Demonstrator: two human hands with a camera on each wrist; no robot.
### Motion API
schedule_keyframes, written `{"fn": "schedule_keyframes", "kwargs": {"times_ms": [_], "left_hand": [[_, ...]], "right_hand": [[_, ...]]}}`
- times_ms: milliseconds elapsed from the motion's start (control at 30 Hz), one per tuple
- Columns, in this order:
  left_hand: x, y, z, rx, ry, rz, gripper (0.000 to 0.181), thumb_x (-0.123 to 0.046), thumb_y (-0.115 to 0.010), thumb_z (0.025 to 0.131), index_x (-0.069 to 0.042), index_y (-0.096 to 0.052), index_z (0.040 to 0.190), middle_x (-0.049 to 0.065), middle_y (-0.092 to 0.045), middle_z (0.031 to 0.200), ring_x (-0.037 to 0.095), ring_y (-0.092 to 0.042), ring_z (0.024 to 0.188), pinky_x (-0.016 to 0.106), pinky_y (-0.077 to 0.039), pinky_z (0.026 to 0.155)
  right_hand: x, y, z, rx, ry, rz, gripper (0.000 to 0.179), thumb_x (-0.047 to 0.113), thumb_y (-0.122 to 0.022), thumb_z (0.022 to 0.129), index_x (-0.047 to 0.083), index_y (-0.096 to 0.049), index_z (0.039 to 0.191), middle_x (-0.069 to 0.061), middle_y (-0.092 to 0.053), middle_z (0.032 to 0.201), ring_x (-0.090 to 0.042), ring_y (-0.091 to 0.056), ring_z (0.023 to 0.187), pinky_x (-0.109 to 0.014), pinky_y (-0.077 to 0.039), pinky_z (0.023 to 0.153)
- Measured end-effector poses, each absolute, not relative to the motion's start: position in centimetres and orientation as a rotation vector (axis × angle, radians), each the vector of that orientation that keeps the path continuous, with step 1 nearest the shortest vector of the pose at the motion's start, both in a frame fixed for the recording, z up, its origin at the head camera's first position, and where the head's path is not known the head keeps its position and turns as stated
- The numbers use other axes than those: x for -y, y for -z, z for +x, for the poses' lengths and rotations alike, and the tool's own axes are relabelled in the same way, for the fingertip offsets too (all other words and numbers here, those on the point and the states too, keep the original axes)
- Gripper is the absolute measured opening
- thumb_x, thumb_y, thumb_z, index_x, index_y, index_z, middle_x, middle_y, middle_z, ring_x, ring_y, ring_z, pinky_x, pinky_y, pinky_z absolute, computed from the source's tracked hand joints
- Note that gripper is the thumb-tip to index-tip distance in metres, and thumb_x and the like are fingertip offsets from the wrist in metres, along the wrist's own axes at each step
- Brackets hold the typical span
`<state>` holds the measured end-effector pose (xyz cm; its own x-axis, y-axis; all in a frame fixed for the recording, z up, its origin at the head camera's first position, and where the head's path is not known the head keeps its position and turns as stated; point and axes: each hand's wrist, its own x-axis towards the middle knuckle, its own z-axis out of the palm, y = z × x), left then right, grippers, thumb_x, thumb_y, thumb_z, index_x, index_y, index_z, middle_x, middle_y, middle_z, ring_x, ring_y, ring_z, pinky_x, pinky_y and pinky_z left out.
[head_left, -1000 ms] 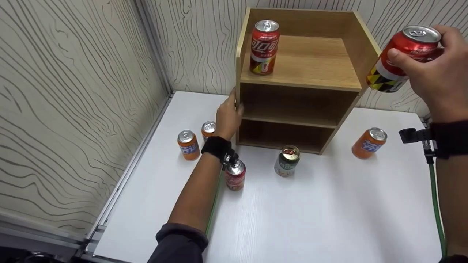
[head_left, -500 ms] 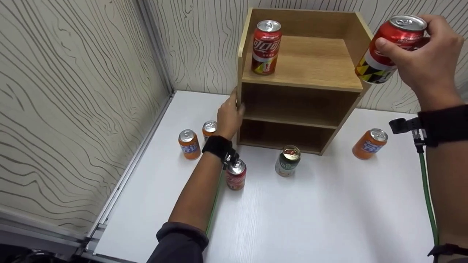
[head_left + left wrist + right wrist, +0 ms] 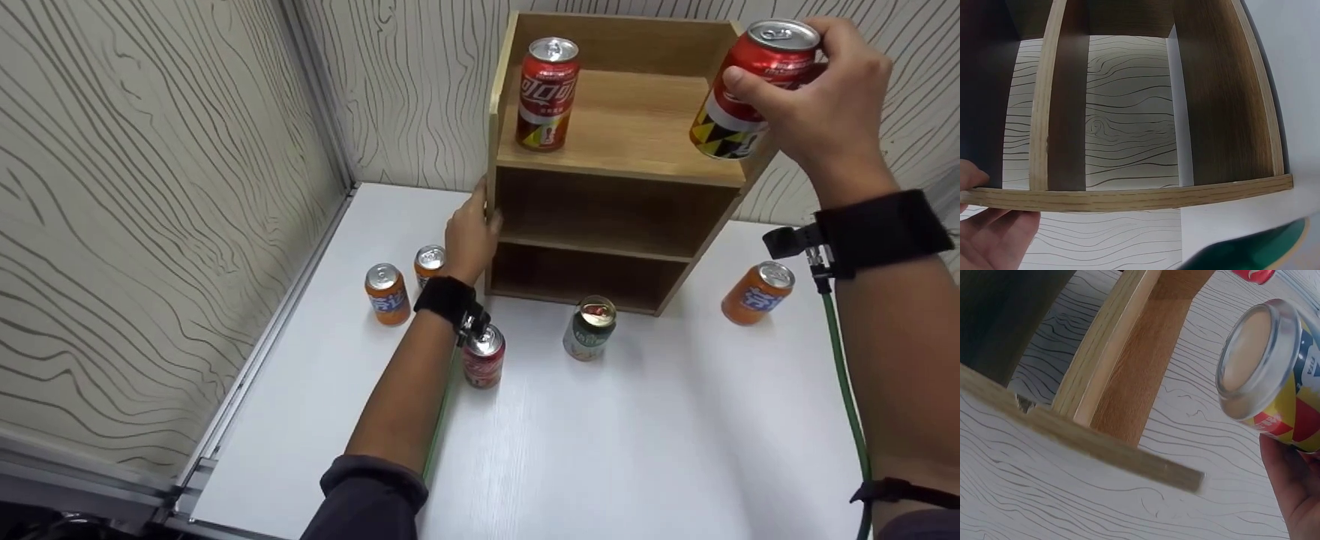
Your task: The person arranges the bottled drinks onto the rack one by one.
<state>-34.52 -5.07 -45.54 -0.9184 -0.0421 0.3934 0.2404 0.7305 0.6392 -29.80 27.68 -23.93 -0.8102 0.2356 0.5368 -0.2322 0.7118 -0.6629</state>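
Open board stretches across the top level of a wooden shelf unit (image 3: 634,120), reachable from above and the front, with a red can (image 3: 547,101) blocking its left end and the right side panel (image 3: 1112,447) rising near the held can (image 3: 746,90). Below, a green can (image 3: 589,334) stands before the lowest compartment; the left hand (image 3: 471,240) bars the unit's left flank, while clear surface (image 3: 664,360) separates green can from orange can (image 3: 756,294) at right.

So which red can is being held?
The tilted red can, up in the right hand. One red can stands on top of the shelf, and the third red can stands on the table.
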Motion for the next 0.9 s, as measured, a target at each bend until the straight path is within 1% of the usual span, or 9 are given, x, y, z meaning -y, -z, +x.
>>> {"fn": "schedule_keyframes", "kwargs": {"times_ms": [133,233,467,700,900], "left_hand": [[5.1,45.6,-34.5,2.554,1.024,-0.14,0.057,-0.016,-0.062,0.105,-0.006,-0.046,0.158,0.018,-0.073,0.132,0.03,-0.076,0.109,0.041,-0.062,0.091],[5.1,45.6,-34.4,2.557,1.032,-0.148,0.056,-0.016,-0.062,0.105,-0.007,-0.045,0.158,0.018,-0.073,0.134,0.029,-0.076,0.111,0.041,-0.063,0.092],[5.3,45.7,-34.4,2.549,1.022,-0.145,0.056,-0.016,-0.063,0.104,-0.005,-0.046,0.157,0.018,-0.074,0.131,0.03,-0.076,0.109,0.042,-0.062,0.091],[5.3,45.7,-34.4,2.548,1.04,-0.149,0.057,-0.016,-0.063,0.104,-0.006,-0.045,0.158,0.018,-0.073,0.132,0.03,-0.076,0.111,0.042,-0.062,0.093],[5.1,45.6,-34.5,2.554,1.03,-0.16,0.057,-0.015,-0.062,0.105,-0.006,-0.044,0.158,0.018,-0.073,0.133,0.028,-0.077,0.107,0.04,-0.063,0.089]], "right_hand": [[-27.0,23.9,-30.4,2.316,-1.036,0.023,0.064,0.039,-0.082,0.088,0.015,-0.059,0.142,0.014,-0.06,0.126,-0.005,-0.06,0.122,-0.021,-0.051,0.111],[-26.7,23.9,-30.8,2.317,-1.047,0.027,0.063,0.039,-0.083,0.087,0.014,-0.06,0.141,0.016,-0.059,0.123,-0.004,-0.06,0.12,-0.021,-0.051,0.11],[-25.8,24.2,-32.0,2.316,-1.09,0.045,0.065,0.041,-0.083,0.088,0.014,-0.058,0.142,0.007,-0.062,0.132,-0.009,-0.06,0.126,-0.023,-0.051,0.112],[-25.3,24.3,-32.9,2.332,-1.102,0.054,0.067,0.043,-0.083,0.087,0.014,-0.059,0.142,0.008,-0.063,0.13,-0.008,-0.06,0.123,-0.023,-0.052,0.111],[-25.0,24.1,-33.2,2.349,-1.086,0.053,0.067,0.044,-0.082,0.087,0.014,-0.058,0.141,0.009,-0.062,0.129,-0.006,-0.06,0.122,-0.023,-0.052,0.11]]}}
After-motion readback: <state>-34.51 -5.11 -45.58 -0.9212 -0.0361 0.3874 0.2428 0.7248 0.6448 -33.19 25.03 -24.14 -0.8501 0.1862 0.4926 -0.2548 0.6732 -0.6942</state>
